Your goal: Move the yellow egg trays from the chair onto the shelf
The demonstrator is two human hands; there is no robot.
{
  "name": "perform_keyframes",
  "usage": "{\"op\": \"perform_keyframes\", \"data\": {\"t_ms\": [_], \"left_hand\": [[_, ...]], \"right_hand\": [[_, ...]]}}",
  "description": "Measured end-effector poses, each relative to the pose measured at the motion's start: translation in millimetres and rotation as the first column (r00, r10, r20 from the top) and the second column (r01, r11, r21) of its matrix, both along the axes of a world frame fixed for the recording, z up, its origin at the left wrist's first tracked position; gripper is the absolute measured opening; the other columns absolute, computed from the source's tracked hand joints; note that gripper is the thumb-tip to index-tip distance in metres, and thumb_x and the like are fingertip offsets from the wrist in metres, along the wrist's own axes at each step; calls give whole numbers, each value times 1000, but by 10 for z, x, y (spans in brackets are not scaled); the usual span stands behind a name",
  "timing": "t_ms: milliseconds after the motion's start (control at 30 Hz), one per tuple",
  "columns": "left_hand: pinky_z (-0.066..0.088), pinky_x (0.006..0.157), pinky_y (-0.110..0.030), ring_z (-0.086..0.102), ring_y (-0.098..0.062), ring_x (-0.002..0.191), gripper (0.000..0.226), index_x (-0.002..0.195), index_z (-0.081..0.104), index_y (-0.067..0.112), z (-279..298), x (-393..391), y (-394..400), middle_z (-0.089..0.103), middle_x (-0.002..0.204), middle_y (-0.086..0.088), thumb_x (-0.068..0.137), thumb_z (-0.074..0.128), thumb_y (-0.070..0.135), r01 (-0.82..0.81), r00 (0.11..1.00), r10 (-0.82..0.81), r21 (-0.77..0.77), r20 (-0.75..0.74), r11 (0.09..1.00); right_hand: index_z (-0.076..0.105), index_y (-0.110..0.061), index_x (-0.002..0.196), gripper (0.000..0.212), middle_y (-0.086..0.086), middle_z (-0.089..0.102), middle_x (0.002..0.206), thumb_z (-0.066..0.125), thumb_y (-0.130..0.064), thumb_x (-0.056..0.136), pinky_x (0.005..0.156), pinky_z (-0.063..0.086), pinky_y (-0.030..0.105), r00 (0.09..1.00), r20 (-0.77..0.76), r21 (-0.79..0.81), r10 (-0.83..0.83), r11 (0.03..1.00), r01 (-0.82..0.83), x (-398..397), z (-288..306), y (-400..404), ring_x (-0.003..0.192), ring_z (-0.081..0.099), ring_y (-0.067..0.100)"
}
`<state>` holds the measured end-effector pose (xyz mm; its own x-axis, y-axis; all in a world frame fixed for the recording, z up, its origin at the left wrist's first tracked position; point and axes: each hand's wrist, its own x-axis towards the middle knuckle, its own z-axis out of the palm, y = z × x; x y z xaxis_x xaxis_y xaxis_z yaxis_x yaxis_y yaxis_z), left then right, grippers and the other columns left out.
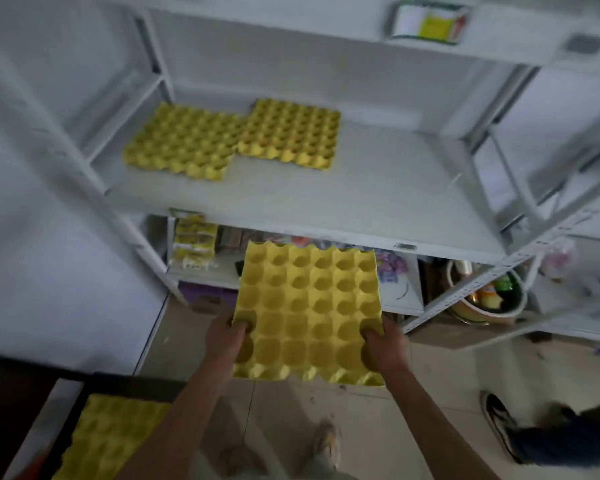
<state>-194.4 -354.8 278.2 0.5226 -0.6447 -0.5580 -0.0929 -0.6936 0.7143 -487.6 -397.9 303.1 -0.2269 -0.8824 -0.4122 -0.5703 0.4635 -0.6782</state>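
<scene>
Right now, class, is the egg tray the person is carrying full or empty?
Empty. Every visible cup of the carried tray shows bare yellow, no eggs; the left hand and right hand hide a few cups.

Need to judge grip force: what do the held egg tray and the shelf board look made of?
Held egg tray: probably moulded paper pulp, matte yellow, with soft-edged cups and no gloss. Shelf board: smooth, matte white, maybe painted metal or laminate; the blur leaves it open.

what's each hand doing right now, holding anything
Left hand: closed on the left edge of the yellow egg tray.
Right hand: closed on the right edge of the same tray.
</scene>
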Motion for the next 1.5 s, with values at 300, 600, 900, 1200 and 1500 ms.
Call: {"op": "perform_keyframes", "data": {"t_ms": [300, 600, 900, 1200, 1500], "left_hand": [[55, 98, -54, 66, -35, 105, 21, 109, 71, 8, 386, -284, -715, 72, 110, -15, 92, 63, 17, -36, 991, 45, -79, 126, 996], [52, 86, -38, 64, -26, 95, 23, 106, 77, 18, 565, 206, -1393, 72, 99, -2, 89, 64, 26, -177, 952, 220, -204, 214, 963], [55, 82, -39, 69, -24, 91, 14, 91, 74, 22, 295, 1069, -2262, 71, 87, 4, 93, 60, 23, -116, 954, 191, -302, 232, 946], [53, 90, -38, 64, -20, 99, 21, 111, 74, 7, 197, 1510, -2643, 70, 106, -5, 95, 61, 13, 106, 925, 41, -360, 378, 927], [57, 85, -40, 68, -21, 97, 23, 107, 75, 8, 91, 1743, -2689, 72, 106, -6, 94, 60, 19, 301, 868, -102, -351, 486, 887]], "right_hand": [[59, -11, 120, 29, 10, 64, 99, 56, -20, 93, 76, 47, 40, 996, 59, -109, 73, 992, -66, -297, 141, -655, 96, 62, 35], [67, -9, 96, 30, 11, 61, 98, 49, -34, 98, 73, 45, 36, 998, 56, -242, -16, 970, 29, 360, 137, -1353, 87, 61, 31], [63, -20, 111, 22, 0, 69, 102, 50, -35, 100, 74, 50, 35, 979, 84, -256, -187, 945, 202, 1283, -77, -2123, 89, 63, 23], [64, -16, 105, 19, 6, 67, 95, 47, -22, 100, 68, 47, 34, 952, 69, -246, -297, 920, 305, 1768, -289, -2487, 87, 62, 29], [64, -14, 113, 22, 2, 65, 97, 44, -21, 105, 61, 41, 22, 958, 8, -259, -286, 925, 278, 1738, -363, -2503, 85, 61, 23]]}}
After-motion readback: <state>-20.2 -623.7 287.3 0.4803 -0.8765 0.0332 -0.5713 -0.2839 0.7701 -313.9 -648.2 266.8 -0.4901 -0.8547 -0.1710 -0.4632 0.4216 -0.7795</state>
